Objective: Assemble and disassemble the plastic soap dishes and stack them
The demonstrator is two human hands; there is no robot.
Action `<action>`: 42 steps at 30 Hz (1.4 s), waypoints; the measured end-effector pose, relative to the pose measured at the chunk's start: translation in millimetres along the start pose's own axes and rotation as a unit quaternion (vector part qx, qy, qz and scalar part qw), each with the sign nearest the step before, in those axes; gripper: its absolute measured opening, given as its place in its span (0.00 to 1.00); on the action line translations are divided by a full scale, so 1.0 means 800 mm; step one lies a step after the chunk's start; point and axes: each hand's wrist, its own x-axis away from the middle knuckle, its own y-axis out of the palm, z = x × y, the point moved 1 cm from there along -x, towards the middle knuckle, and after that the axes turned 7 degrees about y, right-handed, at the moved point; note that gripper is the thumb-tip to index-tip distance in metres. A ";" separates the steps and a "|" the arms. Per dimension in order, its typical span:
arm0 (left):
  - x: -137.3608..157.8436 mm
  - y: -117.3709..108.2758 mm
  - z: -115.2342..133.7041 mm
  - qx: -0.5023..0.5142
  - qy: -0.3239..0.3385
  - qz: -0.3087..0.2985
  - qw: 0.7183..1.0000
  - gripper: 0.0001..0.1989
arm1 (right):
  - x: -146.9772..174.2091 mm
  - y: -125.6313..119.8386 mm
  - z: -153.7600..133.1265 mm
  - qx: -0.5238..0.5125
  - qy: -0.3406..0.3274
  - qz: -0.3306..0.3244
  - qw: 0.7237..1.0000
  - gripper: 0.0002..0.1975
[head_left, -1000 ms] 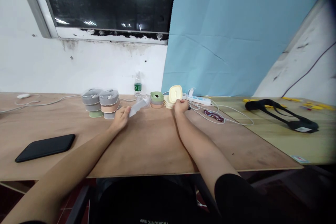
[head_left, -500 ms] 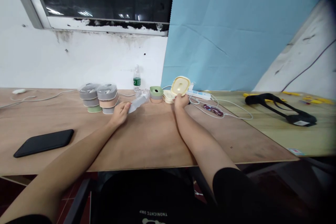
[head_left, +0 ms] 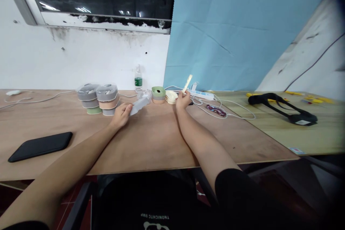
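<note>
My left hand (head_left: pixel 122 114) is closed on a whitish translucent plastic piece (head_left: pixel 139 105) that points to the right; its exact kind is unclear. In my right hand (head_left: pixel 183 100) is a cream-coloured lid (head_left: pixel 188 83), gripped by its lower edge and seen nearly edge-on. Just behind that hand lies a stack of similar cream lids (head_left: pixel 171 97). To the left of the stack are nested containers (head_left: pixel 158 94), green on top with grey and peach below. Crumpled clear plastic (head_left: pixel 145 94) lies beyond the piece in my left hand.
Two stacks of grey-topped containers (head_left: pixel 107 95) stand left of my left hand. A bottle (head_left: pixel 138 78) is by the wall. A black phone-like slab (head_left: pixel 40 146) lies front left. At right are a power strip (head_left: pixel 202 95), cables, a maroon object (head_left: pixel 216 110) and a black frame (head_left: pixel 283 109).
My right hand has turned the cream lid from face-on to nearly edge-on. The left hand keeps its hold on the translucent piece. The whole view has shifted slightly.
</note>
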 end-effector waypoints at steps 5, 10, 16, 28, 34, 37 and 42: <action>0.001 0.001 0.001 0.011 0.012 -0.008 1.000 0.25 | 0.001 0.005 0.002 0.014 -0.023 -0.029 0.999 0.19; 0.002 0.001 0.001 0.008 0.039 -0.014 0.999 0.23 | 0.004 0.002 -0.002 0.051 -0.054 -0.020 0.997 0.17; 0.002 0.002 0.001 0.008 0.054 -0.037 0.998 0.22 | 0.012 0.001 -0.002 0.116 -0.106 -0.016 0.987 0.15; 0.004 0.001 0.007 -0.003 0.066 -0.062 0.996 0.19 | 0.011 0.017 0.012 0.198 -0.095 -0.107 0.970 0.13; 0.004 0.000 0.009 -0.010 0.065 -0.073 0.995 0.19 | 0.014 0.023 0.015 0.210 -0.102 -0.147 0.961 0.13; 0.004 -0.001 0.009 -0.010 0.066 -0.077 0.995 0.19 | 0.015 0.024 0.014 0.218 -0.105 -0.148 0.959 0.12; 0.004 -0.001 0.008 -0.014 0.068 -0.085 0.994 0.19 | 0.016 0.020 0.008 0.231 -0.090 -0.141 0.959 0.12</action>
